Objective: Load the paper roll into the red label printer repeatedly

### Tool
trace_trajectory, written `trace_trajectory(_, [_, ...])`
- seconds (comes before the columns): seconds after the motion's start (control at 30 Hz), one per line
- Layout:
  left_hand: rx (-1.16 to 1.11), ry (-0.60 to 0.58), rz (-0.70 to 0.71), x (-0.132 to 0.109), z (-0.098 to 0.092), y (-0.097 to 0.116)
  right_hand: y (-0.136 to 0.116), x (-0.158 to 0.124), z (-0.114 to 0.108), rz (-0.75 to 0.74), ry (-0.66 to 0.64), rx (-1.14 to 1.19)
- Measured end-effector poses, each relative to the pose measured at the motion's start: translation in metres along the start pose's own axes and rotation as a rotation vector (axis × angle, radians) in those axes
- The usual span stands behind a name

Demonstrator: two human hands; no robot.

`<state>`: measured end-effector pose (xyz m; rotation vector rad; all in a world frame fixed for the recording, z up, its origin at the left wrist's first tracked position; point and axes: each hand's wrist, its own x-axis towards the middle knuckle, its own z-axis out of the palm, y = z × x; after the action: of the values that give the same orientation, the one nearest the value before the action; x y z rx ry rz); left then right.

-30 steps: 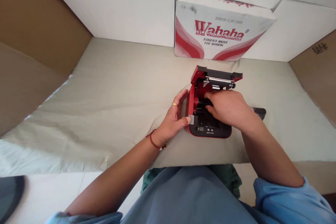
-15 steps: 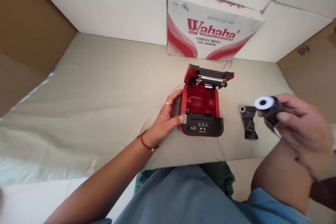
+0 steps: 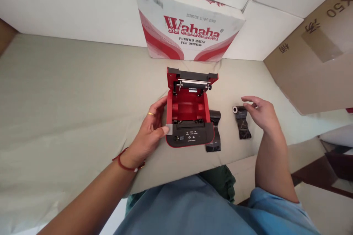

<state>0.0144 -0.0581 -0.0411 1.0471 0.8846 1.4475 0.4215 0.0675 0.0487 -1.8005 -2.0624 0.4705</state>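
Note:
A red and black label printer [image 3: 190,136] sits with its lid [image 3: 191,76] raised and its red roll compartment bare inside. My left hand [image 3: 153,128] grips its left side, thumb on the grey front corner and fingers along the wall. Against the printer's right side lies a black roll [image 3: 215,117] with a loose tail, partly hidden by the printer. Farther right, a smaller black roll [image 3: 242,111] with a white core has its crinkled tail hanging toward me. My right hand [image 3: 259,112] hovers at this smaller roll's right end, thumb and forefinger apart, holding nothing.
A Wahaha water carton [image 3: 190,29] stands behind the printer, against white boxes [image 3: 77,7]. At the right is a brown cardboard box [image 3: 317,55]. Pale cloth [image 3: 82,91] covers the table, whose front edge is close to my body.
The black roll that was in my right hand now lies beside the printer. My right hand has moved left to the smaller roll. My view has shifted right; my left hand stays on the printer.

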Motion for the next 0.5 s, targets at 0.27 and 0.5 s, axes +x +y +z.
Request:
trace_trajectory(0.27, [-0.025,-0.015,-0.006,0.0,-0.001,-0.002,0.026,0.0,0.0,-0.039,-0.127,-0.116])
trace_trajectory(0.5, [-0.05,-0.045,-0.009,-0.001,0.0,0.0,-0.019,-0.026,-0.074,-0.381,-0.581,0.128])
